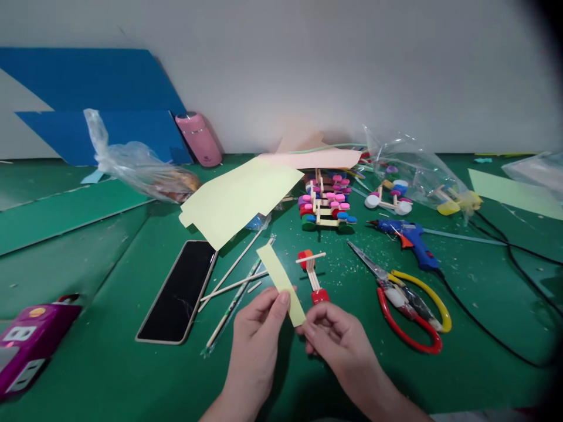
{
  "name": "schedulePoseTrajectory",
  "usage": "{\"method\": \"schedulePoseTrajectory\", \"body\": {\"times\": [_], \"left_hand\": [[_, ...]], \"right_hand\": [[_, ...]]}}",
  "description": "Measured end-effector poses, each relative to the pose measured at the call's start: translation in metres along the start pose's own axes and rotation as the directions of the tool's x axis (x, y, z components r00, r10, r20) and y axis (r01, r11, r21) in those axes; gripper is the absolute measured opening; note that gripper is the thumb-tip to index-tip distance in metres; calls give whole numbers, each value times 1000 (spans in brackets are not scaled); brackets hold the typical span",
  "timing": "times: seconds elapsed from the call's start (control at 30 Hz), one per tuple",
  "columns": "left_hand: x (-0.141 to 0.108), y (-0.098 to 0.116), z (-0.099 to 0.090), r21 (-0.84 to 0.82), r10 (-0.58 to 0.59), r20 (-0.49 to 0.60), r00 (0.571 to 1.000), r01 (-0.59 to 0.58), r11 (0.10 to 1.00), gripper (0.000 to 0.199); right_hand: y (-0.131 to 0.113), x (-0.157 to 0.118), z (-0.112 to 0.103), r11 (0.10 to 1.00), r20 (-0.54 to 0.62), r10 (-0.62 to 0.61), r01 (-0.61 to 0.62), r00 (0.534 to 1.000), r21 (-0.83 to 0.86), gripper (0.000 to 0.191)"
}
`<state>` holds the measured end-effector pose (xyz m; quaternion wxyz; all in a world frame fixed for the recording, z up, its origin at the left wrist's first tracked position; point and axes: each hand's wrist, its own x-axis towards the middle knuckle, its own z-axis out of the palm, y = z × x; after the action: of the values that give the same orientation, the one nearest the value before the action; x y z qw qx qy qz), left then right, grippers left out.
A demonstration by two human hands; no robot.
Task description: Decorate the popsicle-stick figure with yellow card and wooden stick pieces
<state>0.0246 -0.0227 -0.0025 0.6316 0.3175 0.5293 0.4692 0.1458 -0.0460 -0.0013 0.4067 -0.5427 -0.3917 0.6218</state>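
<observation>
A narrow strip of pale yellow paper [278,271] is stretched at a slant between my hands, above the green table [176,375]. My left hand [259,334] pinches its middle between thumb and fingers. At the strip's lower end, the fingertips of my right hand [336,340] are closed on its corner. Just beyond my right hand lies a small model of sticks and red pieces [313,276]. Wooden sticks [235,281] lie to the left of the strip, one of them in a clear wrapper.
A phone [178,293] lies left. Scissors [404,299] and a blue glue gun [407,237] with a black cord lie right. Behind are yellow paper sheets [246,196], several finished stick models [328,205], plastic bags and a pink bottle [200,139]. A purple power strip [37,340] sits far left.
</observation>
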Motion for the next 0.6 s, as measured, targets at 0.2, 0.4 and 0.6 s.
{"method": "schedulePoseTrajectory", "body": {"times": [0.2,0.4,0.6], "left_hand": [[4,6,1,-17,-32,57,998,33,999,20],[5,11,3,19,-52,113,992,50,999,19],[3,14,3,92,-67,104,992,57,994,19]], "right_hand": [[4,-15,-72,766,-308,-411,142,858,-627,14],[19,-29,-148,432,-265,-546,-4,794,-902,37],[24,-20,-159,273,-184,-358,-86,916,-958,51]]}}
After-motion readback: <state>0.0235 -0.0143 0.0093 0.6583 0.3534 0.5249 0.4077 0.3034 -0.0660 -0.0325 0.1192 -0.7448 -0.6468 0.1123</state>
